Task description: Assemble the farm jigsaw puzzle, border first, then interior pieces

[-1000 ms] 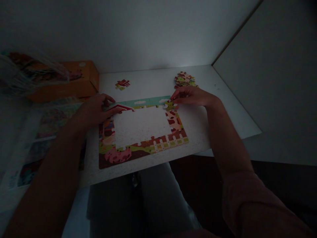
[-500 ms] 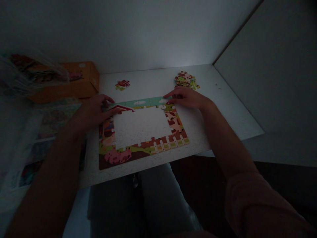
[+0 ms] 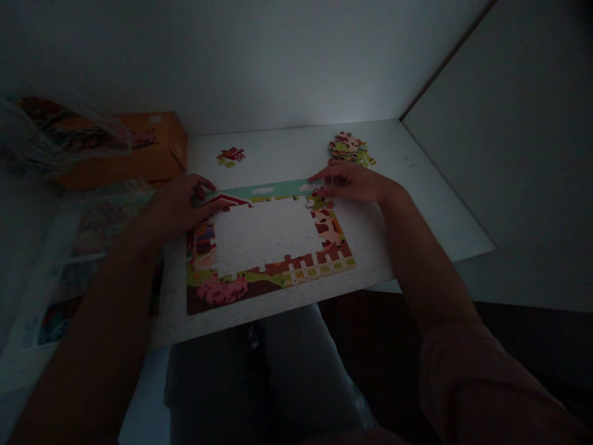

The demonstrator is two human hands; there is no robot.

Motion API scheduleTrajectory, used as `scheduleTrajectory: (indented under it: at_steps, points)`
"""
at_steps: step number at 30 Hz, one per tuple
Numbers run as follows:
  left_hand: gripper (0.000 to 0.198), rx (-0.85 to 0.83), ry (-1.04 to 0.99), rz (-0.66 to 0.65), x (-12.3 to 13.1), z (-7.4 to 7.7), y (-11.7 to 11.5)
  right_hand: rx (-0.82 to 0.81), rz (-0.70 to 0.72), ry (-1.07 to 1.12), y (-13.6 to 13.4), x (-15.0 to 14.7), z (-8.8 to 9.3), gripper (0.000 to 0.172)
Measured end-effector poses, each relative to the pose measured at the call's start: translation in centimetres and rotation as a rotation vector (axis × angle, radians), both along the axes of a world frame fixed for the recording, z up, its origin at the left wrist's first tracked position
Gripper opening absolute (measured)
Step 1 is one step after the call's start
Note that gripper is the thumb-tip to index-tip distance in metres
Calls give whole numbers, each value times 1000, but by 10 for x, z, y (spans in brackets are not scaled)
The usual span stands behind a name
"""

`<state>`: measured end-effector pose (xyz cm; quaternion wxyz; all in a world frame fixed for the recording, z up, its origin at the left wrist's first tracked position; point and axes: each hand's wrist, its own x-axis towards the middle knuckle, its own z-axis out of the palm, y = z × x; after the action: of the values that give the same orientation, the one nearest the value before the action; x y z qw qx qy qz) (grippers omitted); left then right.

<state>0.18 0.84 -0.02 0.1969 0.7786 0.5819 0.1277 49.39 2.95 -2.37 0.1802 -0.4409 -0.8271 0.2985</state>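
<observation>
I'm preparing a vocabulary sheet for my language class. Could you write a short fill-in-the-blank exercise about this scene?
1. The pile of loose pieces lies just beyond the ____ hand.
2. The box at the back left is ____.
3. The printed picket fence on the puzzle border is ____.

Missing words: right; orange; white.

Seemingly a home, white table [image 3: 278, 154], farm jigsaw [image 3: 273, 277]

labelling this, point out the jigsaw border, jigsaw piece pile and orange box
Jigsaw border [image 3: 273, 277]: head view, lower strip.
Jigsaw piece pile [image 3: 348, 147]: head view, pile's middle.
Orange box [image 3: 141, 165]: head view, front side.
</observation>
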Motion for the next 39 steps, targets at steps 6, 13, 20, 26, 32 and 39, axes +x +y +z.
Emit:
scheduleTrajectory:
  at_steps: [6,13,20,26,32,39]
  points:
    - [64,-14,-4,9,5,5,-4,-70,32,-36,-5,1,10,76]
    - [64,-15,8,14,4,3,-3,-75,48,-115,-8,1,10,82]
    - [61,-29,22,15,7,8,-5,-80,9,-110,-6,1,6,89]
    - [64,-13,8,20,6,5,-4,-43,18,-101,-2,2,2,86]
    - [65,-19,-7,31,7,6,-5,-53,18,-90,-2,1,4,86]
    - [67,-1,0,13,6,6,-5,-49,7,-114,-3,1,4,86]
